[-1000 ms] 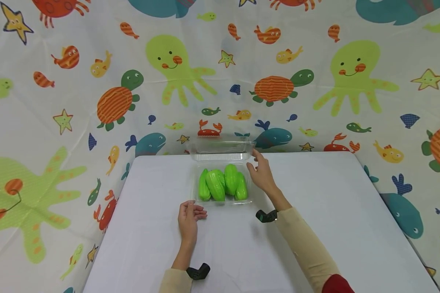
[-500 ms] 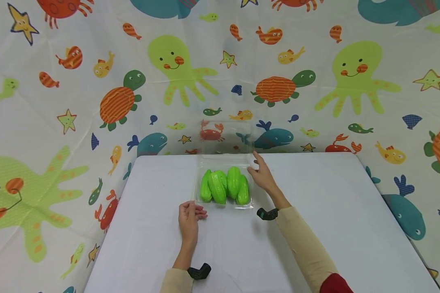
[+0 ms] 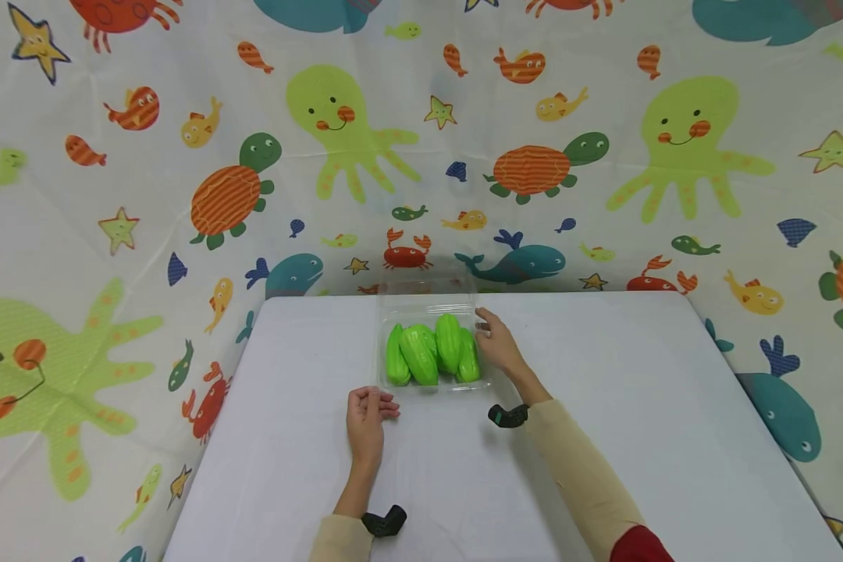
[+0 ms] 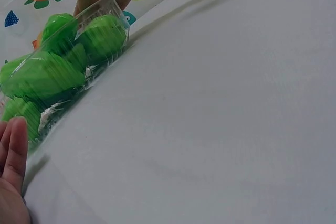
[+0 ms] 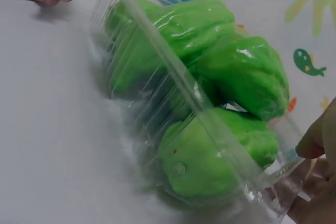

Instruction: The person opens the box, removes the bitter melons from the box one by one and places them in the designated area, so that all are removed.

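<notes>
A clear plastic container (image 3: 435, 388) with a hinged lid (image 3: 427, 287) lies on the white table. Inside sit several bright green, ribbed fruits (image 3: 419, 353) that look like chayotes. The lid is tipped back toward the patterned cloth. My left hand (image 3: 367, 425) is at the container's near left corner and seems to pinch its rim, its other fingers loosely bent; the exact contact is hidden. At the far right side, my right hand (image 3: 499, 343) holds the container's edge, with thumb and fingers on either side of the plastic in the right wrist view.
The white table (image 3: 639, 390) stretches to both sides of the container. Behind it hangs a cloth (image 3: 421, 47) printed with sea animals, down to the table's back edge. Both wrists carry small black cameras (image 3: 386, 521).
The lid has swung back, away from the fruits, and lies lower than half a second ago. My right hand has drawn slightly nearer along the container's right side. My left hand has barely moved.
</notes>
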Motion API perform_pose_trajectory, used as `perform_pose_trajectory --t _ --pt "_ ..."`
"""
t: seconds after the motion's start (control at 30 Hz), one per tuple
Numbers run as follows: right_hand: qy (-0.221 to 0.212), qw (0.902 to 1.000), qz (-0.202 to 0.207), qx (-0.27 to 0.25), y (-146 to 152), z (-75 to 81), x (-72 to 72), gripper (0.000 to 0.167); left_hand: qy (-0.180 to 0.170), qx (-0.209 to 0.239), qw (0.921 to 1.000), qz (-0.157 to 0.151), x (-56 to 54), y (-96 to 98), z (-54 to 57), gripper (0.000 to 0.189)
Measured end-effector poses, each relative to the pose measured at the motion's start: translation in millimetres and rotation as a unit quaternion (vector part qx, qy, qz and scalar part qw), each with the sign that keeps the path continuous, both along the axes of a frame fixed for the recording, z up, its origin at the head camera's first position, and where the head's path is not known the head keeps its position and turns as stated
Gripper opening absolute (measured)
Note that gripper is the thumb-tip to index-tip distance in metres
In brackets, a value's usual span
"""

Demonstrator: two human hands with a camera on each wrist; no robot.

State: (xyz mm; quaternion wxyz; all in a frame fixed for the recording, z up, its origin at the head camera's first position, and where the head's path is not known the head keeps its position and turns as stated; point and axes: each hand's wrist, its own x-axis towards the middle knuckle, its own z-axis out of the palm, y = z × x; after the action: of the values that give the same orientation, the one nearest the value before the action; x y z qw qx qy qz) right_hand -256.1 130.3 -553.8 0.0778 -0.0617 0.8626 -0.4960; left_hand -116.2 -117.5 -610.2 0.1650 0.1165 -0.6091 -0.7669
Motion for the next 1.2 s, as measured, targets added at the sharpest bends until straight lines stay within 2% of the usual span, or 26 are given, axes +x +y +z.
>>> perform_pose_trajectory --t 0.27,0.57,0.93,1.2 --pt "0.011 0.9996 -0.004 0.024 2 4.5 9.1 0.054 0.009 0.002 1.0 0.0 -0.8 -0.8 -0.5 0.028" --pt "0.021 0.9986 -0.013 0.046 2 4.2 14.3 0.054 0.011 -0.017 0.9998 0.009 -0.4 0.1 -0.7 0.03" --pt "0.088 0.9911 -0.063 0.077 8 6.4 20.1 0.048 -0.005 -0.028 0.9995 0.012 0.4 0.3 -2.0 0.034" --pt "0.114 0.9867 -0.078 0.086 7 12.5 27.6 0.048 0.008 -0.024 0.9995 0.018 0.3 0.7 -3.1 0.032"
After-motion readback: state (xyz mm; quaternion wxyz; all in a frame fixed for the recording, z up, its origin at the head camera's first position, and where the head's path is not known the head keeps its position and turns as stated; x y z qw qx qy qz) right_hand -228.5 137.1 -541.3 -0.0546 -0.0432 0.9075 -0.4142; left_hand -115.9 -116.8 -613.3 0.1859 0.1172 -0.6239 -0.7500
